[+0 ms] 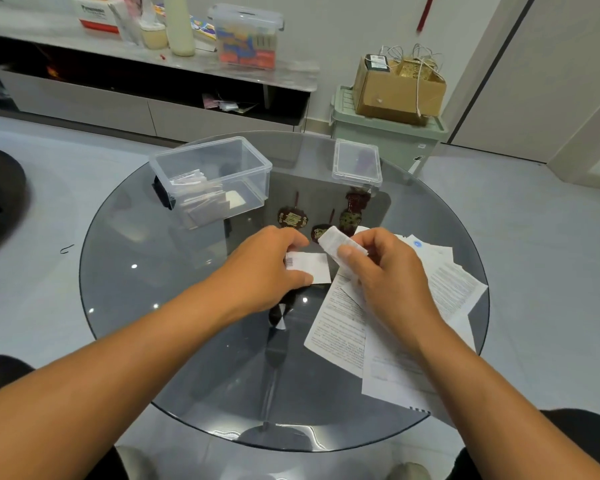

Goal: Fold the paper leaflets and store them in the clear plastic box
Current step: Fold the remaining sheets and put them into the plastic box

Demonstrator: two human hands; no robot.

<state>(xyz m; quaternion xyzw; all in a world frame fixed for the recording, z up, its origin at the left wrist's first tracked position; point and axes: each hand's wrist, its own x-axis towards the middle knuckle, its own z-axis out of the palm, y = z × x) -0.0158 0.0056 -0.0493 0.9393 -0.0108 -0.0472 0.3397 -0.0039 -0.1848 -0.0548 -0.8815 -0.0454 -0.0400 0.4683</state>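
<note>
My left hand (269,268) grips a small folded white leaflet (312,268) with a barcode, low over the middle of the round glass table (146,306). My right hand (385,271) pinches a second, narrower folded leaflet (336,242) just to its right, tilted up. Under my right forearm lies a loose pile of unfolded printed leaflets (451,289). The clear plastic box (250,161) stands open at the table's far left and holds several folded leaflets (201,199).
The box's clear lid (357,164) lies at the far right of the table. Dark red ornaments (291,218) show near the table's middle. Beyond the table stand a green bin (388,140) with a cardboard box on it and a low cabinet (153,98).
</note>
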